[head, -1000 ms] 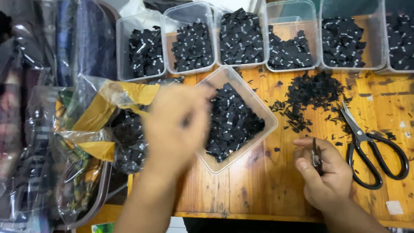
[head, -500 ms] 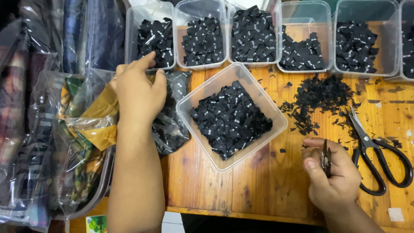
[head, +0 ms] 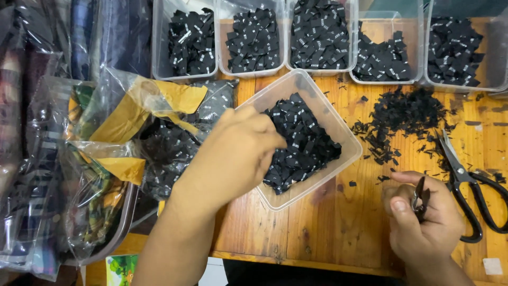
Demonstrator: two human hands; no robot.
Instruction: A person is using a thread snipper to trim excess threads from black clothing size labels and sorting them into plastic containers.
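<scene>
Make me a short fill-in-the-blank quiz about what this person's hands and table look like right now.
1. The left hand reaches into a clear tub of small ____ labels.
2. The right hand holds a small metal ____.
3. The black-handled scissors lie on the wooden ____, beside the right hand.
4. Loose black scraps lie between the tub and the ____.

Missing words: black; snipper; table; scissors

The left hand reaches into a clear plastic tub of small black labels on the wooden table. The right hand, near right, pinches what looks like a small snipping tool. Black scissors lie just right of it; black clippings lie scattered beyond.
</scene>
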